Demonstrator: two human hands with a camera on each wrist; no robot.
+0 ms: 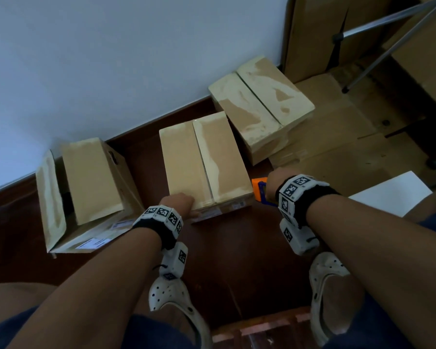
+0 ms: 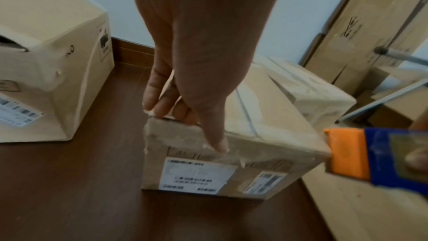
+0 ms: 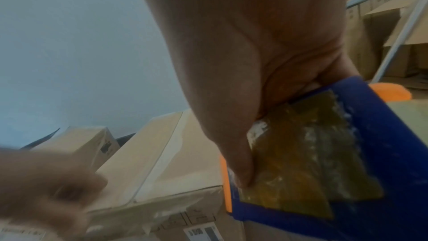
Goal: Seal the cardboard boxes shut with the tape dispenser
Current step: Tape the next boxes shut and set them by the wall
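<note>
Three cardboard boxes stand along the wall. The left box (image 1: 86,182) has its flaps up. The middle box (image 1: 204,162) and the right box (image 1: 259,104) have their flaps folded down. My left hand (image 1: 180,201) grips the middle box's (image 2: 266,116) near-left corner. In the left wrist view that left hand (image 2: 192,127) has its fingers on the top flap and its thumb down the front face. My right hand (image 1: 275,183) holds the orange and blue tape dispenser (image 1: 259,191) just off the box's near-right corner. The thumb (image 3: 243,171) lies on the tape roll (image 3: 301,162).
Flattened cardboard (image 1: 337,137) covers the floor at right, with a white sheet (image 1: 393,195) near my right arm. Tall cartons (image 1: 312,34) and tripod legs (image 1: 378,54) stand at the back right. My feet in white clogs (image 1: 171,295) rest on the dark wood floor.
</note>
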